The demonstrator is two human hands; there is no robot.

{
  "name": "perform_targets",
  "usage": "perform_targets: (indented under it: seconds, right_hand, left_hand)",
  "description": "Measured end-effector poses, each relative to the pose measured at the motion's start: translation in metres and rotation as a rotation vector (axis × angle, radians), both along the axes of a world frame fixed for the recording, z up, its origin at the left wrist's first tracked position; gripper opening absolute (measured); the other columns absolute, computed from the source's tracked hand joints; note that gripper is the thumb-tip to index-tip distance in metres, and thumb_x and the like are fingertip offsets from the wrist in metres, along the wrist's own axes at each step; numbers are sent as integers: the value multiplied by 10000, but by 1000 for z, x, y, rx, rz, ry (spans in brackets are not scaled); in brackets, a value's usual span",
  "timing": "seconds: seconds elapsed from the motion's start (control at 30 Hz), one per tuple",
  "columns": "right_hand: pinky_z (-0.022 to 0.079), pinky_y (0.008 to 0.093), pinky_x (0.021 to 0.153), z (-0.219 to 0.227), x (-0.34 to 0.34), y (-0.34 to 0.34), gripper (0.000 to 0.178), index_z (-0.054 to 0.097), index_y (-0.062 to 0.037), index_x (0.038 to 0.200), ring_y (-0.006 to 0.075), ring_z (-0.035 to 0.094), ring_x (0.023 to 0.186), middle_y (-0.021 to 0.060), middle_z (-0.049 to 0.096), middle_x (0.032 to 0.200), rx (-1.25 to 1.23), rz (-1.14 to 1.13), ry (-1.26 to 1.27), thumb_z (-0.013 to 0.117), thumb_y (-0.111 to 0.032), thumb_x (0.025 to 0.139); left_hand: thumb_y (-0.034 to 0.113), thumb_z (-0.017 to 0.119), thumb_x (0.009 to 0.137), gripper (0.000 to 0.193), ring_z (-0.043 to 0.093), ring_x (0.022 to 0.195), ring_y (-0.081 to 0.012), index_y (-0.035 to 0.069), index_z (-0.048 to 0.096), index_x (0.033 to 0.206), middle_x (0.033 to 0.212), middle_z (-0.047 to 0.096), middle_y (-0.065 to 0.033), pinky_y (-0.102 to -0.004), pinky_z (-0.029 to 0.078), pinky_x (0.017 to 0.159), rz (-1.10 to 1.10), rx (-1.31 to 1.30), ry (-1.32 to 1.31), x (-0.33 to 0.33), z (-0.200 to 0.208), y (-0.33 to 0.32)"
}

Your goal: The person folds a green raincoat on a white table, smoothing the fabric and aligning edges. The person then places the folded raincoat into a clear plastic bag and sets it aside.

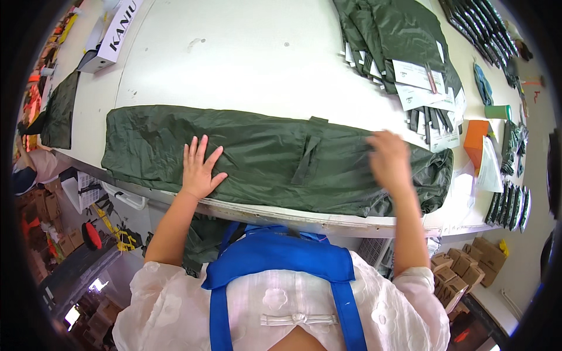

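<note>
A long dark green fabric bag (252, 155) lies flat along the near edge of the table, wrinkled and bunched at its right end. A short strap (305, 158) of the same cloth runs across it right of the middle. My left hand (201, 168) rests palm down on the left part of the bag, fingers spread. Over the right part of it is my right hand (389, 161), blurred, with its fingers bent toward the cloth. Whether those fingers grip any fabric is not visible.
Several green bags (404, 35) with white paper labels (418, 76) are piled at the far right, small scissors-like snips (431, 79) on top. An orange piece (475, 140) and a green thread spool (497, 112) sit rightward. At the far left are a white box (117, 35) and dark cloth (58, 114).
</note>
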State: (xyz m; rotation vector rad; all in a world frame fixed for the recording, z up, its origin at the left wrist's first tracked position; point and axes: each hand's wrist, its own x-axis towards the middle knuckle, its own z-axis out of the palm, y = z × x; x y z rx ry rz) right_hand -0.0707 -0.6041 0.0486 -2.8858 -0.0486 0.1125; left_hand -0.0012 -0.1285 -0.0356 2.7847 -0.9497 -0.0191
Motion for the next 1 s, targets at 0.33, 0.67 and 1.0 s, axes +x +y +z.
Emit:
perform_targets:
  seconds: [0.33, 0.67, 1.0]
  right_hand:
    - [493, 340, 859, -48, 81, 71, 403, 580, -140, 1212, 257, 610, 932, 92, 604, 1107, 570, 12, 118, 578, -23, 826]
    - [446, 241, 781, -57, 126, 59, 288, 667, -43, 1031, 93, 547, 827, -13, 660, 974, 772, 67, 461, 488, 41, 822]
    - [477, 315, 758, -80, 145, 71, 130, 653, -54, 949, 186, 600, 809, 67, 658, 846, 802, 85, 400, 558, -115, 884]
  left_hand:
    - [498, 647, 806, 668, 140, 1407, -398, 288, 413, 1395, 1540, 171, -124, -573, 128, 1127, -12, -4, 68, 1, 4, 6]
    - [305, 712, 757, 560, 522, 1020, -316, 161, 537, 1269, 1099, 532, -133, -413, 449, 886, -99, -426, 341, -13, 87, -120]
    - [36, 502, 876, 381, 620, 725, -398, 134, 439, 1238, 693, 593, -199, -469, 458, 614, 314, -755, 810, 3, 54, -199]
